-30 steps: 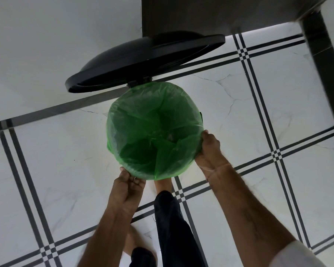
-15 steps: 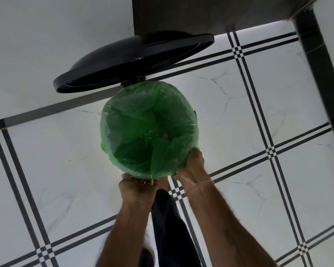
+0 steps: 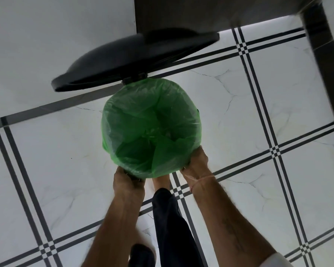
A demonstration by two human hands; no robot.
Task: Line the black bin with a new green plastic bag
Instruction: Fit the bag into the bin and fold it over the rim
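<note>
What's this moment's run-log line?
green plastic bag: over mouth of black bin | black round lid: raised | left hand, right hand: gripping bag's near edge

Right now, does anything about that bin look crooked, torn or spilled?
Nothing spilled or torn. The green bag just sits rumpled, loose folds bunched in its opening, while the left hand and right hand hold its near edge.

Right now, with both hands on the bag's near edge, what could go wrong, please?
The left hand and right hand grip the green bag at its near edge; a hard pull might tear the thin film or drag it off the far side. The raised lid could drop onto them.
</note>
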